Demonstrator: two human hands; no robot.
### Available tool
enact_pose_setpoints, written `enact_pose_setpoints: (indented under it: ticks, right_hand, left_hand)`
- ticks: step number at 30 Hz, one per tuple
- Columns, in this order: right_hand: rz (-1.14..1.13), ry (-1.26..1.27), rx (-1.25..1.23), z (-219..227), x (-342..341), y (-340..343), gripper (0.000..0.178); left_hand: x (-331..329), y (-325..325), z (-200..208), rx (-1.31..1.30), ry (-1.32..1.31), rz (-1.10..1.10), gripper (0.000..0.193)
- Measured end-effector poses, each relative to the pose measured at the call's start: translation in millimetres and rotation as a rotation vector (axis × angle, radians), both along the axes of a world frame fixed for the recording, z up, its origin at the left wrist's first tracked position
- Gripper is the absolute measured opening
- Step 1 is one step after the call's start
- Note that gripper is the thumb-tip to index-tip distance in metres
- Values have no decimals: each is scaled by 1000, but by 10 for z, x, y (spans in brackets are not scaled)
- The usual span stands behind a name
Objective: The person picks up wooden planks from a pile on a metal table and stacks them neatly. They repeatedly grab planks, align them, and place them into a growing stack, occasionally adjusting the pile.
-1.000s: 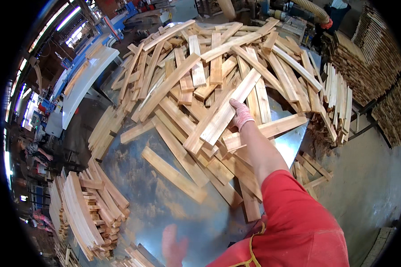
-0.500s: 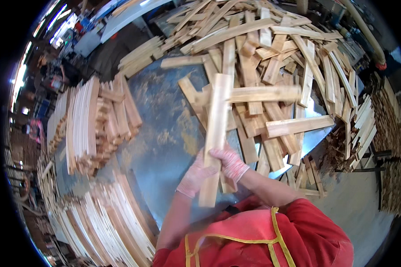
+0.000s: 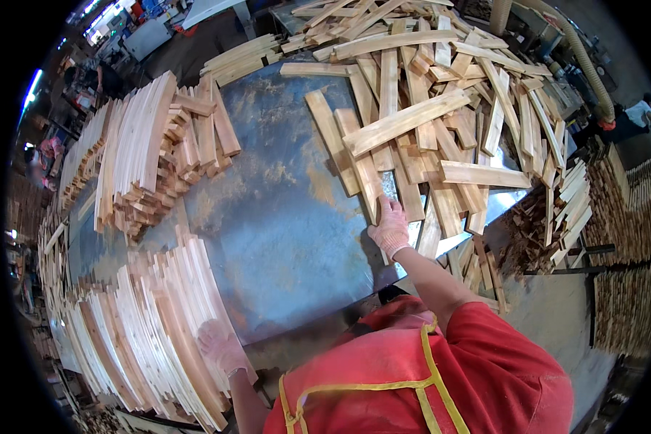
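Note:
My right hand, in a pale pinkish glove, is closed around the near end of a wooden board at the left edge of a loose heap. Another board lies slantwise across that one. At the lower left my left hand, gloved the same way, rests on the right side of a row of boards standing on edge. Its fingers look stretched out and flat against the outermost board, slightly blurred.
A blue-grey metal tabletop lies between the heap and the stacks. Farther left stands a second stack of boards. Racked wood stands at the right, and a ribbed hose hangs at the far right.
The board held upright in both hands has left them. My left hand has moved down-left to the row of boards; my right hand has moved up slightly to a board in the heap.

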State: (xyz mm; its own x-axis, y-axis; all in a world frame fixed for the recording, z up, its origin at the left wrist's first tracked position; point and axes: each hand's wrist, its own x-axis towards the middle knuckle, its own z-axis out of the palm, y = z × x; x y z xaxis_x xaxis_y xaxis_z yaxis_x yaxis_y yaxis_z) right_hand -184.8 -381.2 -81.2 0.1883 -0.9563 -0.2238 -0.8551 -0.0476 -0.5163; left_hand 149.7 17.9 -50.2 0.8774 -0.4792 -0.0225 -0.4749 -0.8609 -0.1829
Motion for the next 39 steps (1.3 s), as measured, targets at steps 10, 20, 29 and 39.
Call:
enact_pose_setpoints:
  ticks: [10,20,29,39]
  right_hand:
    - [19,-522,-492,332,-2192,-1112,78]
    - [298,584,17,676,-2717,-2153,83]
    - [434,-558,479,1071,-976,-1362,80]
    - [1092,-64,116,103,1796,405,31]
  left_hand:
    - [-967,-1478,-127,-606,537,-272,87]
    - [-1785,-2490,6,-97,744,-256,108]
    - [-1372,-1501,165,-495,870,141,53]
    - [-493,266,84,-401,-53,-250,26]
